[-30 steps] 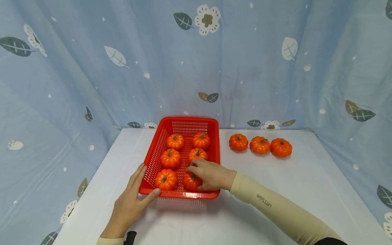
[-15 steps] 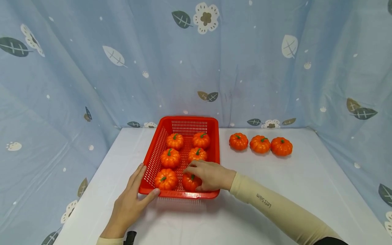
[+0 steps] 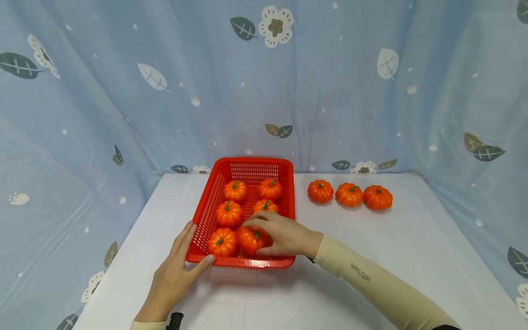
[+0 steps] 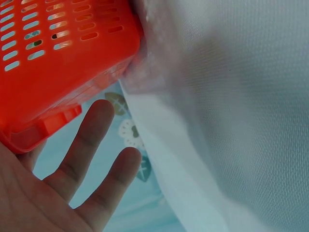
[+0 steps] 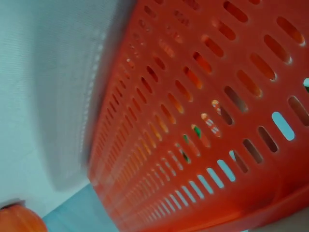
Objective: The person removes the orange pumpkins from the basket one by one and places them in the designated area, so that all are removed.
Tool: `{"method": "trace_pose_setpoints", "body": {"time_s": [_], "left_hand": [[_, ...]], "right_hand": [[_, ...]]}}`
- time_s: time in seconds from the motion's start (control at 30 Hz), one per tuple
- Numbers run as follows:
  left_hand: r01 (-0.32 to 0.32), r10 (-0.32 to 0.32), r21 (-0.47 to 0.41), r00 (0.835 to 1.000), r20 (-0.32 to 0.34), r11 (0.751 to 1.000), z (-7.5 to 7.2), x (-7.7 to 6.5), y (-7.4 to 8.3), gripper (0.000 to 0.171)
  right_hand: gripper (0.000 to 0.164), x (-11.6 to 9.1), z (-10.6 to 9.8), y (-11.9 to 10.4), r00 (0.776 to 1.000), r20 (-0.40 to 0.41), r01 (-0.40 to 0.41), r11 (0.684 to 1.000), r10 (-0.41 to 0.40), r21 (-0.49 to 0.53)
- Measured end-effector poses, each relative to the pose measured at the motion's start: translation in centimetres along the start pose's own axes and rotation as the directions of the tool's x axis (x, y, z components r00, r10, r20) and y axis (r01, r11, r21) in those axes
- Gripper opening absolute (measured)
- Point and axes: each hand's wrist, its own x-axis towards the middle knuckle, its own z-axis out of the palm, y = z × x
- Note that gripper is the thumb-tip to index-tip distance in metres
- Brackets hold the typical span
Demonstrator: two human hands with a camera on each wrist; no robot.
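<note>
A red plastic basket (image 3: 243,262) with slotted walls stands on the white table, holding two columns of small orange pumpkins with green stems. My right hand (image 3: 284,234) reaches over its right side and grips the near-right pumpkin (image 3: 250,241) between thumb and fingers. That pumpkin sits close against the near-left pumpkin (image 3: 222,243). At the near-left corner, my left hand (image 3: 175,270) rests on the basket, thumb on the front rim and fingers along the left side. The left wrist view shows straight, spread fingers (image 4: 94,128). Basket wall (image 5: 207,121) hides the right hand in its wrist view.
Three more pumpkins (image 3: 349,195) stand in a row on the table (image 3: 350,243), right of the basket towards the back. A blue patterned curtain (image 3: 231,91) closes off the back and both sides.
Over the last half second, the pumpkin in my right hand has shifted left, towards its neighbour, and the hand has moved with it. My left hand and the basket look nearly still.
</note>
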Motion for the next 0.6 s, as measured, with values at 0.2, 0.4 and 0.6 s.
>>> {"method": "trace_pose_setpoints", "body": {"time_s": [0.2, 0.4, 0.6], "left_hand": [[-0.003, 0.003, 0.0, 1.0, 0.002, 1.0, 0.0, 0.0, -0.1, 0.092], [0.0, 0.0, -0.003, 1.0, 0.007, 1.0, 0.0, 0.0, -0.1, 0.092], [0.001, -0.001, -0.004, 1.0, 0.016, 1.0, 0.0, -0.1, -0.1, 0.092]], "right_hand": [[0.065, -0.4, 0.1, 0.4, 0.991, -0.12, 0.064, 0.996, -0.057, 0.062], [0.068, -1.1, -0.3, 0.4, 0.974, -0.216, 0.093, 0.989, -0.067, 0.115], [0.07, -2.3, -1.6, 0.1, 0.954, -0.299, 0.077, 0.985, -0.028, 0.154]]}}
